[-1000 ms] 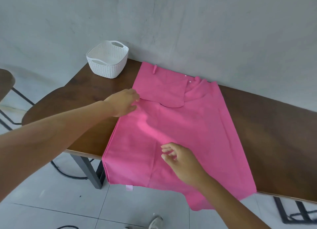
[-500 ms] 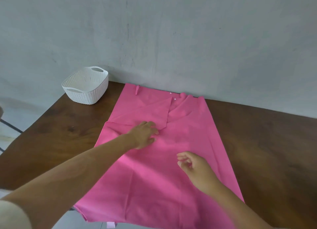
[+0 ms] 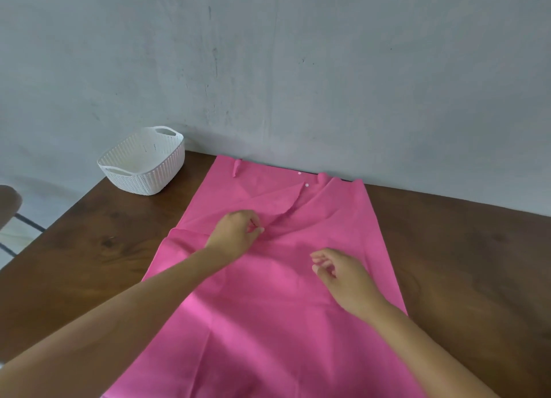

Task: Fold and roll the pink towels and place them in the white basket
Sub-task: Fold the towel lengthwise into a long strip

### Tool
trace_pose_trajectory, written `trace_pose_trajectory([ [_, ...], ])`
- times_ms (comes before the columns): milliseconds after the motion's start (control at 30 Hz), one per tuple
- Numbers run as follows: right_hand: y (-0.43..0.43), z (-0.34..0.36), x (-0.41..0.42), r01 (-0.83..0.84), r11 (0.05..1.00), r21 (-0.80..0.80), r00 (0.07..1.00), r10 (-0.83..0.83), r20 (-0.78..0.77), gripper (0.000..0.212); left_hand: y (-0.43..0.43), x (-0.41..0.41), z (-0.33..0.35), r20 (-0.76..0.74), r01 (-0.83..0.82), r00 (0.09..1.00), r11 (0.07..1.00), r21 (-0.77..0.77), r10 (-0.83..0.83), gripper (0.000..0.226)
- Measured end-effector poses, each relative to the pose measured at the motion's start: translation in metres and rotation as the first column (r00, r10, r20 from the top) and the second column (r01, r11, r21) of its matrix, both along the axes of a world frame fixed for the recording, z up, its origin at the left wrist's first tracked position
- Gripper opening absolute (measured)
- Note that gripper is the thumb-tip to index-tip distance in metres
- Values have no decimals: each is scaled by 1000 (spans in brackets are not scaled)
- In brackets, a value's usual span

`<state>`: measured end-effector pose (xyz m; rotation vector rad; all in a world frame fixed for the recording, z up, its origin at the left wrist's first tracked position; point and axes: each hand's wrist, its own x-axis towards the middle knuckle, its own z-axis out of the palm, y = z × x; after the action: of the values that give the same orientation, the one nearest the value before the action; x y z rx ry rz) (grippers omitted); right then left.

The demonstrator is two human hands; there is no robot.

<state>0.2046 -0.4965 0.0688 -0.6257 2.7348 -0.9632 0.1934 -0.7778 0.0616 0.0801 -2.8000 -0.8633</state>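
A large pink towel [image 3: 268, 308] lies spread on the brown wooden table [image 3: 465, 263], from the wall down past the near edge. Its far end has a flap folded over, with small white snaps and a hanging loop. My left hand [image 3: 235, 233] rests on the towel's middle, its curled fingertips pinching fabric at the flap's lower corner. Just above the towel, a little nearer and to the right, my right hand [image 3: 340, 275] hovers with loosely curled fingers, holding nothing. The white basket [image 3: 143, 162] stands empty at the table's far left corner.
A grey wall runs right behind the table. A round chair seat [image 3: 7, 203] with a dark metal frame stands off the table's left end. Bare wood shows on both sides of the towel.
My left hand has slid right from the towel's left edge to the flap's corner, and its fingers have curled onto the fabric. My right hand has hardly shifted. The view has tilted up.
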Motion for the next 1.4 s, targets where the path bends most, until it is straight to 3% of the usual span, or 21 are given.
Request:
trace_pose_trajectory([
  [67, -8, 2, -17, -11, 1000, -15, 1000, 11, -12, 25, -9, -6, 9, 9, -135, 991, 982, 134, 136, 13],
  [167, -25, 2, -38, -37, 999, -26, 999, 37, -22, 25, -28, -17, 18, 16, -221, 975, 955, 197, 222, 19],
  [333, -64, 4, -72, -92, 996, -17, 995, 92, -35, 25, -61, -38, 31, 76, -282, 959, 935, 216, 272, 26],
  [467, -110, 11, -103, -104, 994, -35, 992, 101, -82, 22, -88, -61, 30, 222, -369, 926, 859, 354, 306, 41],
  [733, -196, 20, -172, -99, 995, -16, 986, 96, -138, 22, -128, -99, 8, 353, -471, 877, 727, 500, 325, 34],
  [967, -257, 11, -220, -136, 990, 42, 988, 132, 77, 33, -157, -133, -18, 499, -598, 797, 559, 575, 340, 33],
  [1100, -276, -1, -234, -112, 994, 16, 966, 105, 238, 51, -165, -151, -31, 533, -591, 791, 598, 541, 300, 32],
  [1233, -281, -15, -241, -112, 994, -11, 980, 112, 166, 46, -168, -166, -38, 514, -567, 806, 629, 532, 292, 24],
  [1400, -277, -16, -244, -45, 987, -153, 994, 60, 92, 40, -172, -180, -32, 436, -545, 831, 661, 516, 345, 17],
])
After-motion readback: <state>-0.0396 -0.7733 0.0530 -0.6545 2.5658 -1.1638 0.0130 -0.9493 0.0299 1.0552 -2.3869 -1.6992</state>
